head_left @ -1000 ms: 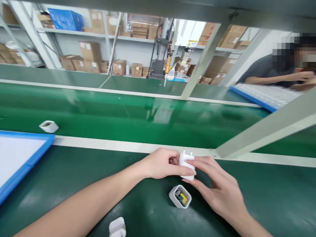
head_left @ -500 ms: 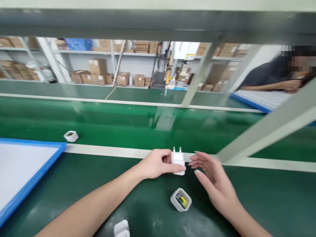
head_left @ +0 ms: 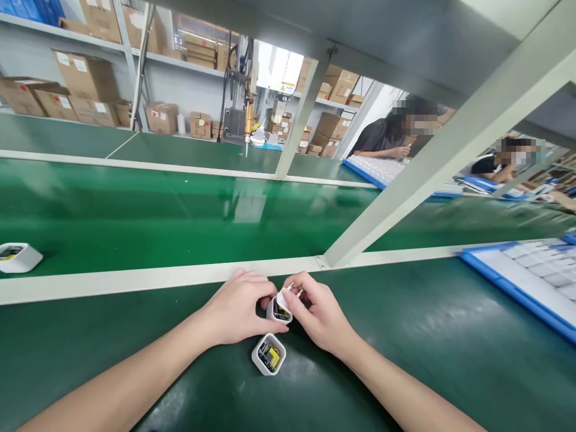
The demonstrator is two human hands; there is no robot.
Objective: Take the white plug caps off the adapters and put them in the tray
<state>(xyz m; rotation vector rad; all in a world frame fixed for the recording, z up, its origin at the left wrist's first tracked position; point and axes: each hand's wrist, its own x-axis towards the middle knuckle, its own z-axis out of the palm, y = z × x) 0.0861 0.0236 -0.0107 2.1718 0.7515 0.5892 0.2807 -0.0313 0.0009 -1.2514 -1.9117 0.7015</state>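
My left hand (head_left: 236, 307) is closed around a small white charger housing (head_left: 278, 312) whose open side shows a circuit board. My right hand (head_left: 317, 309) pinches a white plug cap with two metal pins (head_left: 288, 294), held tilted against the top of that housing. Both hands hover just above the dark green bench, close to its pale far rail. Right below them a second open charger housing (head_left: 269, 354) sits on the bench with its yellow and black parts showing.
Another open housing (head_left: 17, 257) rides the bright green conveyor belt (head_left: 189, 222) at far left. A blue-rimmed tray of white parts (head_left: 531, 279) lies at right. A slanted pale frame strut (head_left: 427, 162) crosses overhead. Two seated people work across the belt, with cardboard boxes on shelves behind.
The view has swung right and the blue tray at left has left the frame. My right hand came back onto the plug cap, which now tilts away from an open housing in my left hand.
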